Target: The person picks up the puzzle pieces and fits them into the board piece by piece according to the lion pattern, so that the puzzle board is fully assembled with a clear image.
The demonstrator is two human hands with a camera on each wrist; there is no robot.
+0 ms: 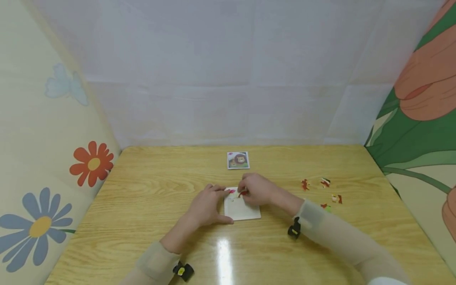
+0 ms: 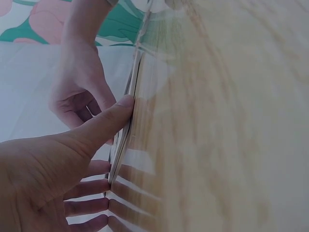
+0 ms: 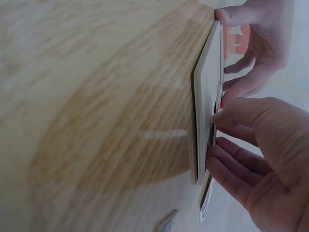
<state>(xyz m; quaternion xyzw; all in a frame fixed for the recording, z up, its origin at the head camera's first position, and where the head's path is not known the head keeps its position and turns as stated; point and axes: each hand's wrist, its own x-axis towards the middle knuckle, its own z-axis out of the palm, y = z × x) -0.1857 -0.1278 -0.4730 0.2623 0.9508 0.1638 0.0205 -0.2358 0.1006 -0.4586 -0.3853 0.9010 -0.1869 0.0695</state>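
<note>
A pale square puzzle board [image 1: 246, 212] lies on the wooden table between both hands. My left hand [image 1: 206, 206] rests at its left side, with the thumb on the near edge and the fairly straight fingers along the left edge. My right hand [image 1: 259, 189] pinches a dark red puzzle piece [image 1: 243, 193] between thumb and fingers, low over the board's far part. Beside it, a piece with a pink patch [image 1: 231, 191] lies in the board's far left corner. The right fingers partly hide the held piece and the far right corner.
Behind the board lies a square picture card [image 1: 238, 160] with a lion on it. Several loose puzzle pieces [image 1: 336, 198] are scattered on the table [image 1: 149, 182] to the right. A white cloth [image 1: 228, 79] hangs behind the table's far edge.
</note>
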